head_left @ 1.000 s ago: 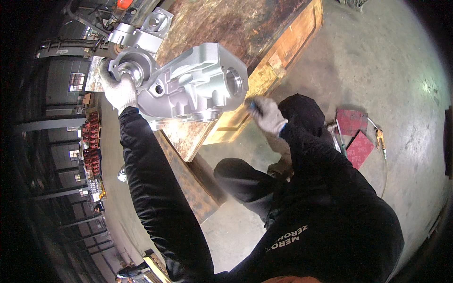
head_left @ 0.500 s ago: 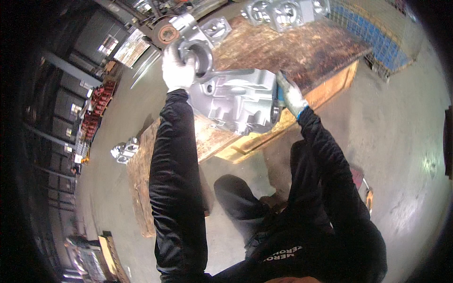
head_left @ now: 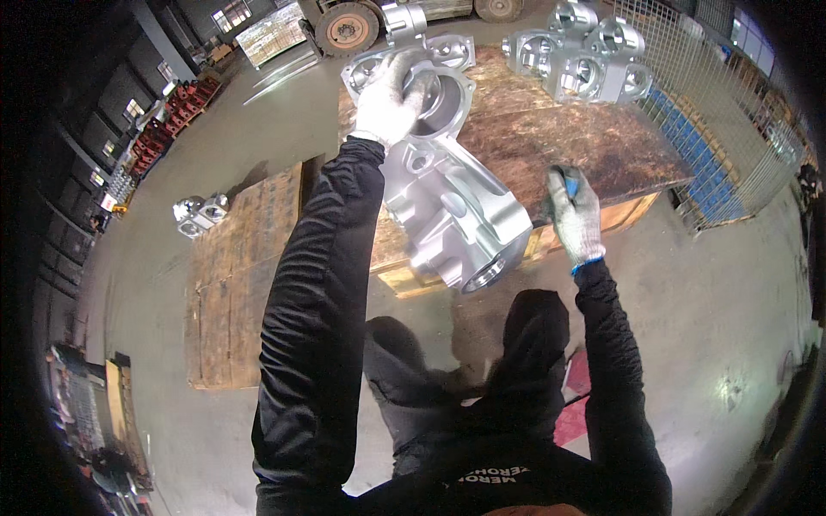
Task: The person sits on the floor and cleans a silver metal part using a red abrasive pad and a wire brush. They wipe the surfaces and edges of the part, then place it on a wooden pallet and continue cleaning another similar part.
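A large silvery metal casting (head_left: pixel 460 211) lies aslant over the near edge of a wooden crate top (head_left: pixel 516 142), its round open mouth facing up and away. My left hand (head_left: pixel 389 101), in a white glove, is closed over the rim of that mouth, thumb inside. To the right of the casting and apart from it, my right hand (head_left: pixel 575 215) is curled above the crate's near edge. Its glove is greyish, and a small blue thing (head_left: pixel 572 186) shows among the fingers; most of it is hidden.
More castings (head_left: pixel 572 69) stand at the crate's far right, others beyond my left hand. A lower wooden surface (head_left: pixel 232 292) lies at left with a small casting (head_left: pixel 200 213) at its far edge. A wire-mesh cage (head_left: pixel 718 129) stands right, and a forklift wheel (head_left: pixel 347 28) shows behind.
The casting has swung round, its lower end toward me. My right hand has come off its right end and drawn away to the right. My left hand stays on the rim.
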Motion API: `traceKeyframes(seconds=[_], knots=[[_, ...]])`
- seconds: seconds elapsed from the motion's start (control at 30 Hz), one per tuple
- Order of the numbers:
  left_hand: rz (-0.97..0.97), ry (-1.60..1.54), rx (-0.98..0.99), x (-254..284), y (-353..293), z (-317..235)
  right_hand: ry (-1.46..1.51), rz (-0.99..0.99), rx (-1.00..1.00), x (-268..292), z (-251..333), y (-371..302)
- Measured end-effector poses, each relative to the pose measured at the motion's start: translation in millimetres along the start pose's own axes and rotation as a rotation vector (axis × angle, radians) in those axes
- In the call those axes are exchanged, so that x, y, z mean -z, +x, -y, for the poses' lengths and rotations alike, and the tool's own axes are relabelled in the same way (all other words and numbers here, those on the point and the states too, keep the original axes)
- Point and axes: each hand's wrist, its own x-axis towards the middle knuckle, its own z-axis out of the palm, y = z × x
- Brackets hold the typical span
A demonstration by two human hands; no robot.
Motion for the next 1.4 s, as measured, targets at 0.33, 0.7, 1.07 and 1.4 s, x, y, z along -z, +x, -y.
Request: traceKeyframes(seconds=[0.33, 0.7, 1.07, 1.4], knots=[[-0.040, 0.041, 0.041, -9.8, 3.8, -6.9, -0.671, 0.052, 0.458, -33.0, 62.3, 34.9], [-0.150, 0.089, 0.089, -28.1, 9.2, -11.1, -1.272, 0.206, 0.539, -72.3, 81.4, 105.2], [-0.156, -0.134, -0.021, -19.4, 2.3, 12.0, -1.309, 0.187, 0.553, -85.7, 54.1, 113.6], [-0.138, -0.159, 0.070, -30.5, -1.3, 28.0, -1.291, 0.235, 0.695, -105.0, 50.7, 96.1]])
